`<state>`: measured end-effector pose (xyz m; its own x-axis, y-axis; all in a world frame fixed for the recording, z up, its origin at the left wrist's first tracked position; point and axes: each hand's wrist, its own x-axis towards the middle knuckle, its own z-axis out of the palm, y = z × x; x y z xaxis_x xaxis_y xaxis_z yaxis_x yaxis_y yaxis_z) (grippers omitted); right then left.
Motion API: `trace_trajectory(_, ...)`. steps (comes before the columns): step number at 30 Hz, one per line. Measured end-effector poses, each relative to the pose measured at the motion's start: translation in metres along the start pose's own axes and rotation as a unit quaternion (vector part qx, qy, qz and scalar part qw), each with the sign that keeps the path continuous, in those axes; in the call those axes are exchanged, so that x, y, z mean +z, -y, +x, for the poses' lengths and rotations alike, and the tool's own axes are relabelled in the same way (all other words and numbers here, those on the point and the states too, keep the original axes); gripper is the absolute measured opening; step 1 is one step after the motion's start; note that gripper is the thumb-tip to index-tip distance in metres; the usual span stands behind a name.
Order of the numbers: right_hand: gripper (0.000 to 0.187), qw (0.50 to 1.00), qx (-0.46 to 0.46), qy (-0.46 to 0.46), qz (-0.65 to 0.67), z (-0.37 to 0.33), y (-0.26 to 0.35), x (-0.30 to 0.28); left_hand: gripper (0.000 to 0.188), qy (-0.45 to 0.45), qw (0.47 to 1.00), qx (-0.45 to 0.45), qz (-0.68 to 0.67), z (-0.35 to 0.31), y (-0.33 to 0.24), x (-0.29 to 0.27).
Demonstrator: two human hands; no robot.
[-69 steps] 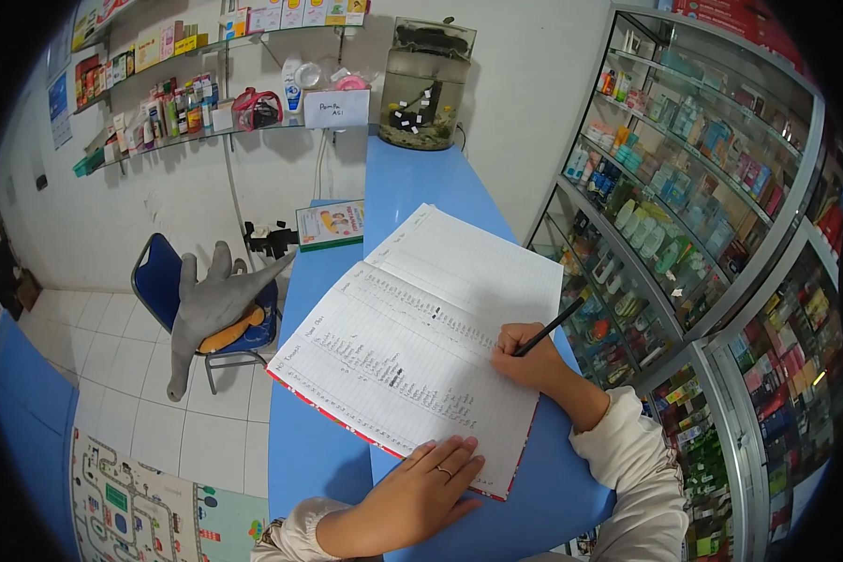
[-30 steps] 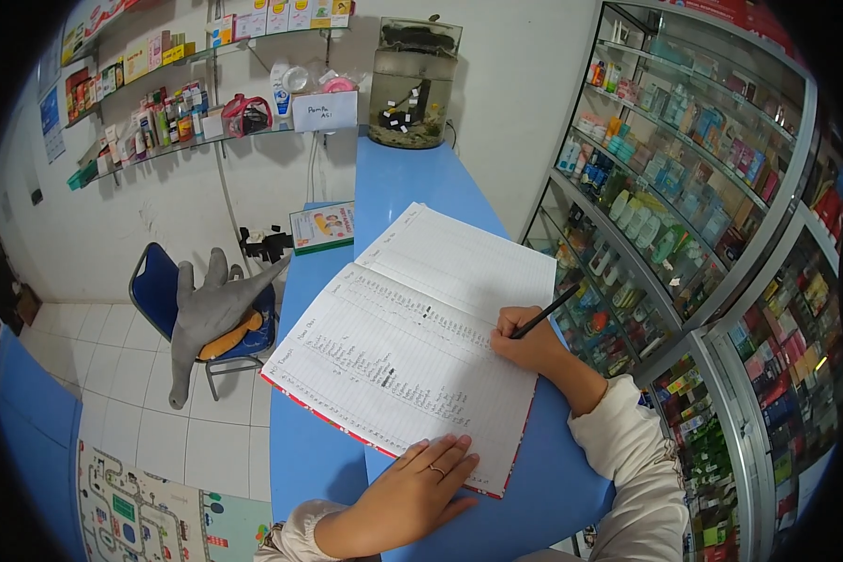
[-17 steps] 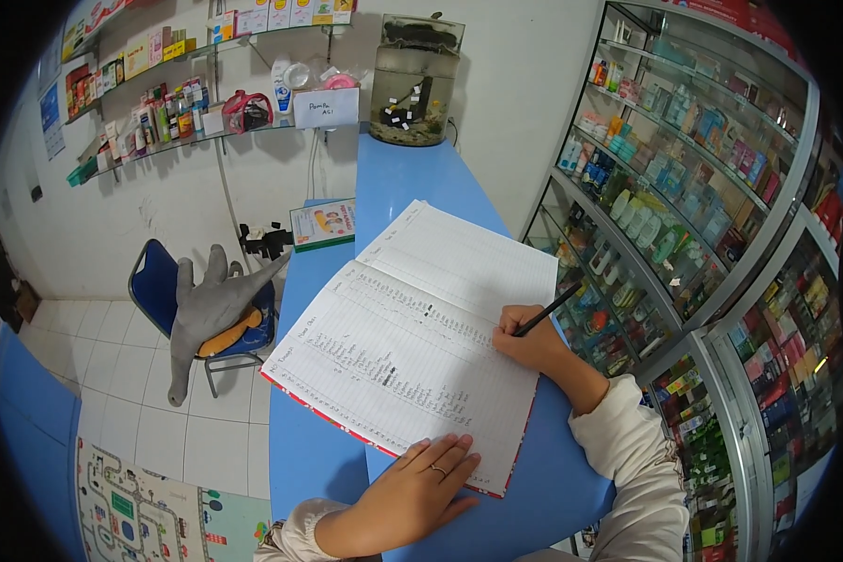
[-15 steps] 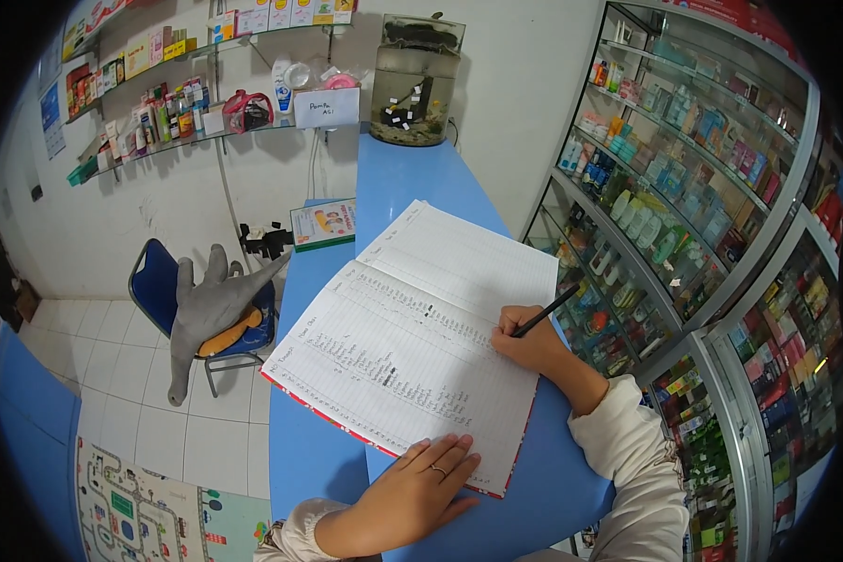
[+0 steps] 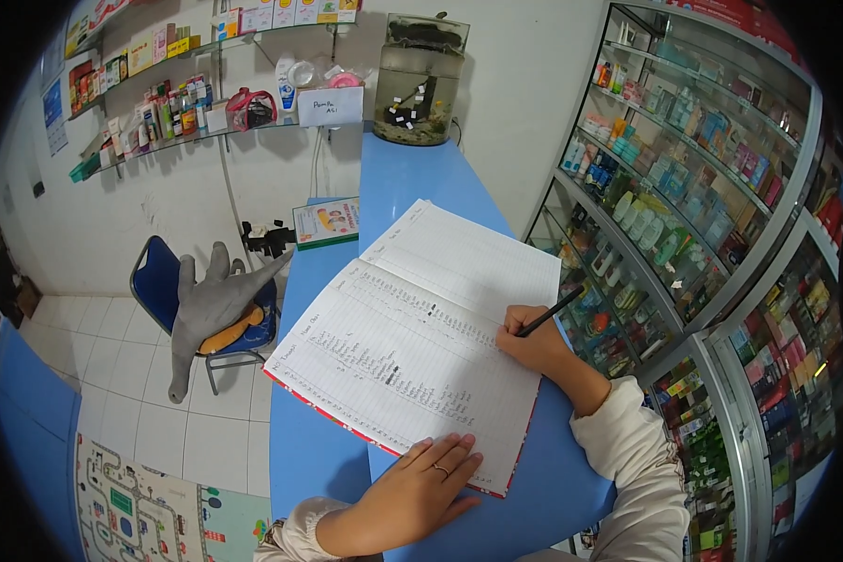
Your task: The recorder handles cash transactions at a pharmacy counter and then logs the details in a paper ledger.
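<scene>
A large ruled notebook [image 5: 347, 393] with a red cover edge lies open and slanted on the blue counter [image 5: 571, 468]. Columns of handwriting fill much of its near page; the far page is mostly blank. My right hand [image 5: 534, 342] grips a black pen [image 5: 553, 311] and rests on the notebook near the fold at its right side. The pen's tip is hidden behind the fingers. My left hand [image 5: 417, 492], with a ring on one finger, lies flat across the notebook's near edge, fingers stretched out and holding nothing.
A fish tank [image 5: 421, 84] stands at the counter's far end. Left of the counter is a blue chair [image 5: 159, 281] with a grey plush toy [image 5: 211, 300]. Glass cabinets [image 5: 684, 169] packed with products line the right. Wall shelves [image 5: 187, 136] hold boxes and bottles. A booklet [image 5: 328, 222] lies beside the counter.
My right hand and the pen have shifted very slightly, with the pen a little tilted. The whole view has moved slightly; my left hand keeps its place on the notebook.
</scene>
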<state>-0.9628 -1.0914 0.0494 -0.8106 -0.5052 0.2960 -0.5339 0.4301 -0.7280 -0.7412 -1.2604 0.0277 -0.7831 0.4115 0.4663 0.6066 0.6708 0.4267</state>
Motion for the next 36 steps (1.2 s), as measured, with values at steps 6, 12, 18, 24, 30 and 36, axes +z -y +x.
trace_trajectory(6, 0.031, 1.000, 0.013, -0.004, 0.010, 0.000, -0.003, 0.001, 0.048, -0.003, 1.000, 0.000, 0.003, -0.001, 0.000, 0.000)
trace_trajectory(12, 0.031, 1.000, 0.020, 0.002, -0.004, 0.002, -0.004, 0.001, 0.048, 0.003, 1.000, -0.002, 0.004, 0.000, 0.000, 0.000)
trace_trajectory(18, 0.031, 1.000, -0.009, -0.004, -0.011, 0.002, -0.004, 0.002, 0.047, 0.004, 1.000, -0.003, 0.006, -0.001, 0.000, 0.001)
trace_trajectory(24, 0.030, 1.000, 0.014, -0.011, -0.007, 0.002, -0.003, 0.002, 0.047, 0.008, 1.000, -0.006, 0.004, -0.002, 0.001, 0.003)
trace_trajectory(30, 0.030, 1.000, 0.014, -0.007, -0.024, 0.002, -0.002, 0.002, 0.047, 0.009, 1.000, -0.010, 0.004, -0.002, 0.001, 0.002)
trace_trajectory(36, 0.031, 0.997, -0.001, -0.047, 0.064, 0.005, -0.020, 0.000, 0.048, 0.012, 1.000, -0.007, 0.006, -0.001, 0.000, 0.001)
